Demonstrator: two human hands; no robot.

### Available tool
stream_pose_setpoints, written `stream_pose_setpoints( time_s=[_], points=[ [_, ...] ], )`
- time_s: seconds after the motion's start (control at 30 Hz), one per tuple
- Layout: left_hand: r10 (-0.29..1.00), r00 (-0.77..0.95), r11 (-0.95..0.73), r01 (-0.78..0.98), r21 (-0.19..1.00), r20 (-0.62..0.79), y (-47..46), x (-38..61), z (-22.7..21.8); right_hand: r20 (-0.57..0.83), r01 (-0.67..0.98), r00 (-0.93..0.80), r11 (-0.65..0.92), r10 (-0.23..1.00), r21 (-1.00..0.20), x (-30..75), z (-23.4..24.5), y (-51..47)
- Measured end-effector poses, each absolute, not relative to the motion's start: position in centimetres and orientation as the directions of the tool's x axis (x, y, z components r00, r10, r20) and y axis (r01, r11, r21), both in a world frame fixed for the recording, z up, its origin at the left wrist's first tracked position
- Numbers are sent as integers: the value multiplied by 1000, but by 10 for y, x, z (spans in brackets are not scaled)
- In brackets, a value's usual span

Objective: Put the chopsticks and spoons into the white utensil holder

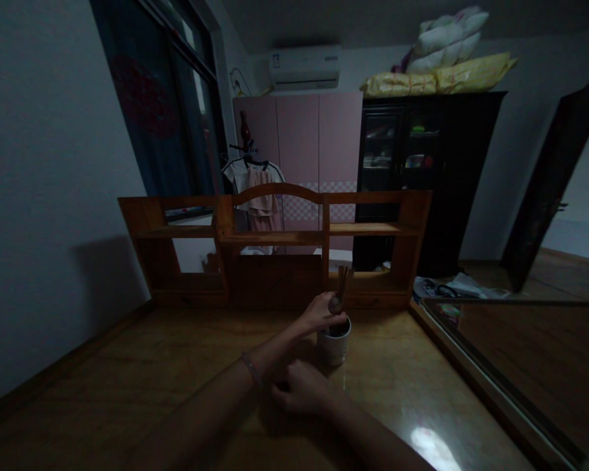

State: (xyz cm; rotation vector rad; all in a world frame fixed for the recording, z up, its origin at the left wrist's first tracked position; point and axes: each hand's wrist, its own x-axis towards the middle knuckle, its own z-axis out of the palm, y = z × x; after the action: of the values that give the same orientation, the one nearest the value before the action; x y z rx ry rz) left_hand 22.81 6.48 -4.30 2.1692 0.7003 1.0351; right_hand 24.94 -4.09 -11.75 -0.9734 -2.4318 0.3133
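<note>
My left hand (pixel 320 313) reaches across to a white cup (pixel 334 348) standing upright on the wooden tabletop. Its fingers are closed at the cup's mouth around what looks like a spoon (pixel 334 305), whose rounded end shows between thumb and fingers. Beside it, several thin chopsticks (pixel 344 282) rise out of the cup. My right hand (pixel 305 387) is curled closed over the table, just in front and to the left of the cup. Whatever its fingers may hold is hidden. Dim light blurs the finer detail.
A wooden shelf unit (pixel 275 239) spans the table's back edge. The wall (pixel 53 196) borders the left side. Along the right runs a raised table edge (pixel 476 376). Beyond stand a pink wardrobe (pixel 299 140) and a dark cabinet (pixel 464 170).
</note>
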Motion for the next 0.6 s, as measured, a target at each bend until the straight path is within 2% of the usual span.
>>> stream_pose_setpoints(
  time_s=[0.1, 0.2, 0.27, 0.33, 0.43, 0.5, 0.53, 0.6],
  points=[
    [620, 652, -597, 31, 802, 436, 64, 228, -42, 367, 591, -628, 727, 686, -350, 250, -116, -40],
    [644, 632, -518, -54, 853, 431, 64, 231, -46, 454, 576, -642, 780, 617, -245, 250, -110, -45],
    [688, 579, -458, -119, 881, 436, 66, 235, -51, 576, 536, -653, 837, 492, -107, 249, -104, -51],
    [738, 511, -425, -156, 892, 441, 70, 239, -55, 722, 470, -624, 882, 300, 41, 252, -94, -59],
    [801, 423, -378, -192, 906, 424, 75, 239, -58, 895, 447, -445, 873, 27, 196, 269, -66, -65],
    [826, 391, -353, -203, 913, 406, 75, 237, -58, 940, 534, -340, 828, 27, 170, 293, -37, -62],
    [835, 378, -345, -207, 916, 400, 75, 234, -57, 947, 616, -293, 783, 133, 81, 308, -23, -59],
    [847, 356, -336, -215, 917, 394, 73, 230, -56, 897, 757, -59, 605, 438, -245, 344, 1, -48]
  ],
)
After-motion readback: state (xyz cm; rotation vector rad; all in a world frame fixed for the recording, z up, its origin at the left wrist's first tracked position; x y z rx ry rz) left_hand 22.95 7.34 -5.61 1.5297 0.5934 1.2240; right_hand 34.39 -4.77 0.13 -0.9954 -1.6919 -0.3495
